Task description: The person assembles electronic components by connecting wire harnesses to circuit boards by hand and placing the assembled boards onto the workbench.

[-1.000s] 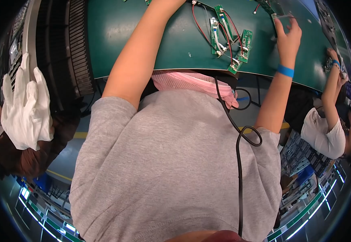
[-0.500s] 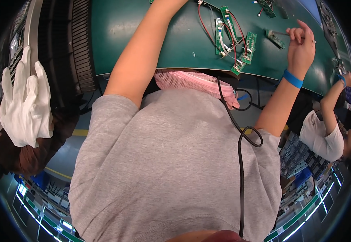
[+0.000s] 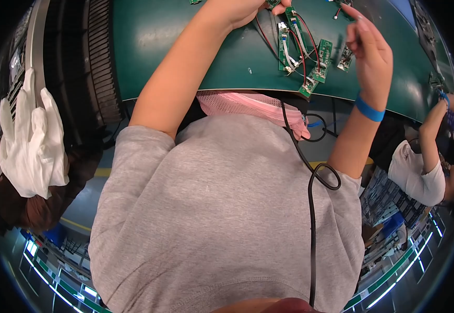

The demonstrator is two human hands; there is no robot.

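Boards (image 3: pixel 324 53), green and narrow, lie together on the desk (image 3: pixel 138 41). The left hand (image 3: pixel 243 10) pinches an upper board (image 3: pixel 274 3). The right hand (image 3: pixel 372 51) is curled near a small board (image 3: pixel 345 58); I cannot tell its grip.

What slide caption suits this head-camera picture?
Slim, wired green circuit boards lie on a dark-green tabletop between the bare left hand and the right hand with a blue wristband.

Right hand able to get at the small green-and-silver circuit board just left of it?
Probably yes: the bare right hand is close beside the small green-and-silver circuit board, with nothing visible between them.
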